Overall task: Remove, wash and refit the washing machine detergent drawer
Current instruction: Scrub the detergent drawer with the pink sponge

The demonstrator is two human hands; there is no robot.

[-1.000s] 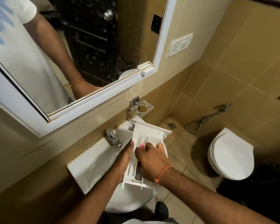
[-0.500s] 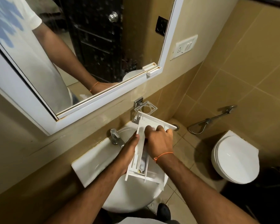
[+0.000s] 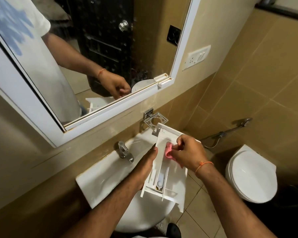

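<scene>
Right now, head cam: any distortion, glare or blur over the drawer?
Head view: wide-angle bend, mirror frame and wall tiles bow toward the edges. Warm dim light, corners darker. Small highlights on the tap and sink, none on the detergent drawer. Drawer, pink cloth, left hand and right hand read sharp.

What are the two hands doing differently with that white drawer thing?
The left hand lies flat along the drawer's side, steadying it; the right hand is bunched up, pinching a pink cloth inside it. The left hand holds no cloth; the right one does. The right wrist wears an orange thread; the left wrist looks bare. Both are working on the same drawer above the sink.
</scene>
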